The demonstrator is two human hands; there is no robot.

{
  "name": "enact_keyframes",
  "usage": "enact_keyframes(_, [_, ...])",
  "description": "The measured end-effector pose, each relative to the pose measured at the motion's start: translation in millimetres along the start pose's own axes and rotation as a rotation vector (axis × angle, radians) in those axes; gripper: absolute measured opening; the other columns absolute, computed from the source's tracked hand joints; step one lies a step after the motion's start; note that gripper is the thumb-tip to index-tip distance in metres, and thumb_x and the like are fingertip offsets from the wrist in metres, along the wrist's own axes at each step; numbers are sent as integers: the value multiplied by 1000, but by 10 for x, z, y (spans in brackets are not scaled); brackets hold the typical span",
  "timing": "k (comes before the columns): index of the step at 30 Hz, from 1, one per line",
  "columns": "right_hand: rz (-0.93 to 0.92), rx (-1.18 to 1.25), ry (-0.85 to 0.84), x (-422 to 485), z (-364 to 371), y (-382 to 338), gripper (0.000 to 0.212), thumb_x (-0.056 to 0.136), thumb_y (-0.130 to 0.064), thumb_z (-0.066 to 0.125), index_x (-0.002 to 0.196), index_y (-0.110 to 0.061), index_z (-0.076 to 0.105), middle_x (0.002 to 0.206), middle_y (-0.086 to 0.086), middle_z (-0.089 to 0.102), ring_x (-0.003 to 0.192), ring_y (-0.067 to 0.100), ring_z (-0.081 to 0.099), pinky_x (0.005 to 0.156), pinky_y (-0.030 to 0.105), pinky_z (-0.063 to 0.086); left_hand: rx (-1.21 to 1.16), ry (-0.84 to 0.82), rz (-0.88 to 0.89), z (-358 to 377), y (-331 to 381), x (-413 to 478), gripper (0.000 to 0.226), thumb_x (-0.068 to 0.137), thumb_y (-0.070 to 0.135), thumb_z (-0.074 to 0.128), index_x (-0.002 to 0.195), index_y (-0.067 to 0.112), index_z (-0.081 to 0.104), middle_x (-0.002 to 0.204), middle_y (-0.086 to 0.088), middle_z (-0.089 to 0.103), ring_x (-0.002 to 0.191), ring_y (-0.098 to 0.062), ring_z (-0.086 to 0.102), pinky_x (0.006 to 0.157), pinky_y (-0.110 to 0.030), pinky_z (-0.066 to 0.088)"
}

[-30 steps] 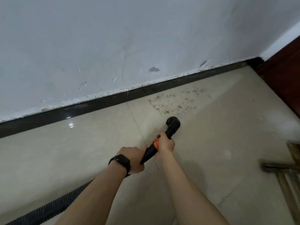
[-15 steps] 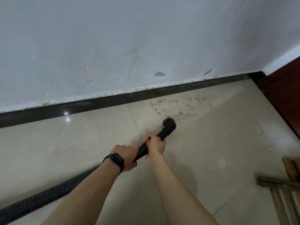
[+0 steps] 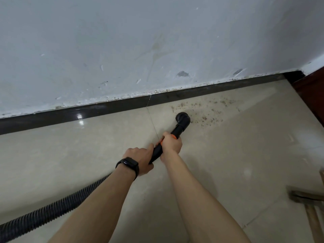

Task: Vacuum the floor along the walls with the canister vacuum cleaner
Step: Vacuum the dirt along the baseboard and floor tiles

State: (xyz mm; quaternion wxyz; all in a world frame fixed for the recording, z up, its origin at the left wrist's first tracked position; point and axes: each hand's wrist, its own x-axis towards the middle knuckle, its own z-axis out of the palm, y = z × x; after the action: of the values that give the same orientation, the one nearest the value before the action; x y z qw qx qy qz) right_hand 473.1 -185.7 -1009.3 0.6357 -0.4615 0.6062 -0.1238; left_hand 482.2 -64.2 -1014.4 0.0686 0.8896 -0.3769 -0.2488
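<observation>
– Since the grit (image 3: 206, 111) lies right against the skirting (image 3: 105, 111), is that why both hands are on the tube (image 3: 157, 153)?
– I'd say so. The right hand (image 3: 172, 143) is clenched round the tube at its orange collar (image 3: 174, 137), to steer; the left hand (image 3: 140, 159) is wrapped round it further back, where the ribbed hose (image 3: 52, 209) begins, likely taking its drag
– And where is the nozzle (image 3: 183, 119)?
– Down at the floor (image 3: 87, 146), at the near left edge of the grit, just short of the skirting. Whether it touches the floor I cannot tell
– Which way does it point?
– The tube's long axis runs from the hands away and rightward towards the wall (image 3: 157, 41); the bend at its tip turns the mouth downward, I judge
</observation>
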Motion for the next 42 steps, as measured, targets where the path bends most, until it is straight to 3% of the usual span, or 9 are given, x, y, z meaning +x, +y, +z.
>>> enact_keyframes(11, [13,-19,-9,33,259,-86,28,88,-8,63,115,-8,61,64,7,60,42,18,54,52,30,52,3,40,-44,-45,-204,124,33,85,38,50,94,26,20,68,8,44,61,-25,48,52,-32,29])
enact_keyframes(15, [24,-23,-29,32,376,-98,25,90,-10,63,115,-11,61,75,9,63,48,19,56,52,29,54,-2,51,-79,-78,-281,128,34,86,38,51,95,25,21,72,7,45,64,-25,47,51,-31,26])
enact_keyframes(22, [79,-21,-144,13,529,-227,15,93,-7,60,108,-6,56,75,10,57,50,19,53,53,30,54,-38,51,-165,-177,-389,100,31,88,37,53,101,24,28,79,6,44,68,-24,49,54,-32,30])
enact_keyframes(26, [30,-234,-258,-21,509,-293,40,97,-21,69,127,-2,50,88,10,62,54,18,67,61,34,60,-96,33,-188,-204,-415,31,28,89,36,51,99,24,28,76,5,46,65,-23,49,55,-32,33])
enact_keyframes(30, [54,-325,-397,-157,450,-227,54,95,-39,74,126,-9,42,95,9,63,60,19,72,67,38,65,-226,5,-190,-109,-489,-218,28,89,40,50,97,28,26,74,9,48,58,-14,49,50,-31,34])
enact_keyframes(36, [49,-123,-479,-470,276,315,54,93,-34,75,129,-13,40,93,6,64,63,17,73,64,30,60,-303,54,-226,169,-598,-745,31,84,37,54,92,36,24,67,9,53,55,-13,51,48,-29,35])
enact_keyframes(42, [68,77,-371,-614,-58,569,48,93,-26,73,128,-19,42,101,9,67,64,15,75,59,24,58,-166,-35,-193,209,-507,-877,33,83,41,54,95,42,23,66,11,52,55,-8,50,47,-26,31])
